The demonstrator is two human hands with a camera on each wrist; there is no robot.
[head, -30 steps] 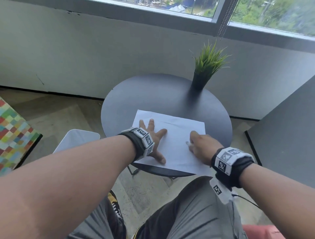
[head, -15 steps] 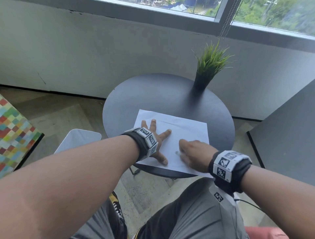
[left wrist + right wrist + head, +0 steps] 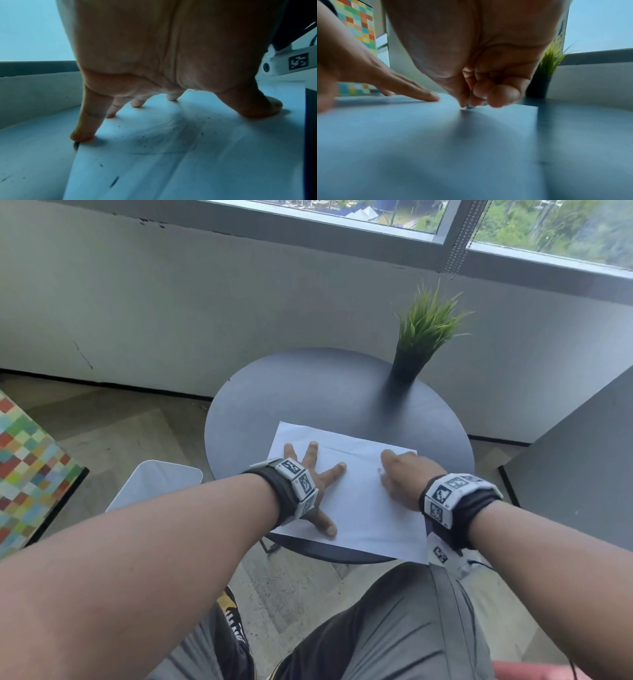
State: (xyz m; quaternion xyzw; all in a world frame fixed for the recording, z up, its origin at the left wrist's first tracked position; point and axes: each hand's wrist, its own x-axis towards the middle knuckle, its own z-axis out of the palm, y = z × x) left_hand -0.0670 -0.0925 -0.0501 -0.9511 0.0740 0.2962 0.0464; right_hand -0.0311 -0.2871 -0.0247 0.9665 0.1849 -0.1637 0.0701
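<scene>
Paper (image 3: 363,508) under splayed left hand (image 3: 317,486), right hand (image 3: 400,477) pinching small object (image 3: 469,106)

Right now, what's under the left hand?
Under the left hand: white paper, pinned by spread fingertips, palm arched clear. The paper lies on the round table; what it covers is hidden.

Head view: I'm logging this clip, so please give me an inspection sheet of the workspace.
Surface: round dark table; paper overhangs at its near right corner.
Job's things: paper lies flat; small item, too blurred to name.
Clutter: potted plant at far edge.
Hands: left hand spread flat on paper; right hand, fingers pinching the small item against it.
Cables: thin black cable below right wrist.
Surroundings: window, wall, white stool, checkered cushion.
</scene>
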